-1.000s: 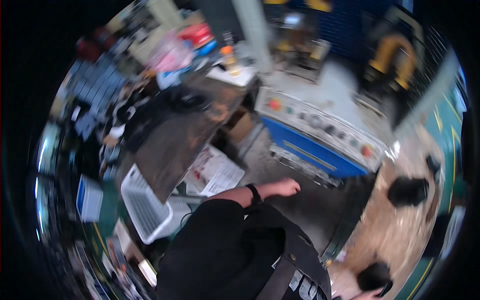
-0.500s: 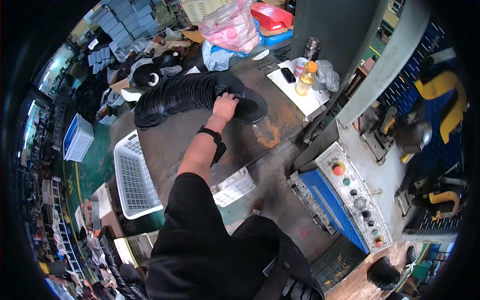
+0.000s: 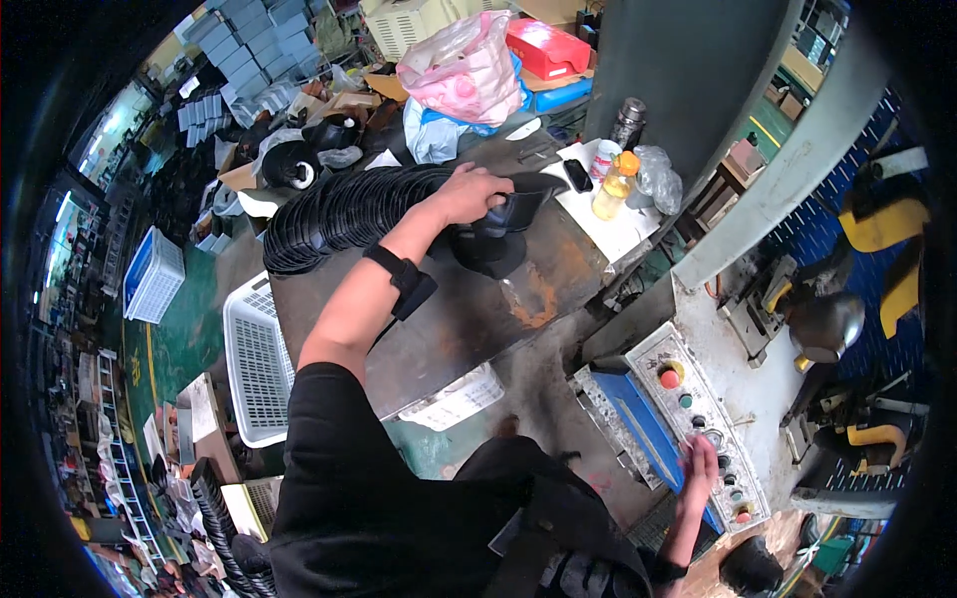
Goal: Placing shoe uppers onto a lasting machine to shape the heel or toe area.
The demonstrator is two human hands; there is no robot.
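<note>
A long row of nested black caps (image 3: 349, 211) lies across the dark metal table, curving toward the left. My left hand (image 3: 471, 194) is at the row's right end, its fingers closed on the edge of a black cap (image 3: 520, 207) that is tilted up. Below that cap, another dark brim (image 3: 490, 257) rests on the tabletop. My right hand (image 3: 701, 466) has its fingers stretched out over the control panel (image 3: 670, 349) with its buttons and knobs. Whether a fingertip touches a knob cannot be told.
A phone (image 3: 576, 175), a bottle with an orange lid (image 3: 615, 186) and a dark flask (image 3: 629, 123) stand at the table's far right. A white basket (image 3: 261, 369) is left of the table. Beyond the panel is a machine with a rounded metal form (image 3: 825, 326).
My left hand has moved slightly up and right, lifting and tilting a cap off the row's end. My right hand has come into view over the control panel.
</note>
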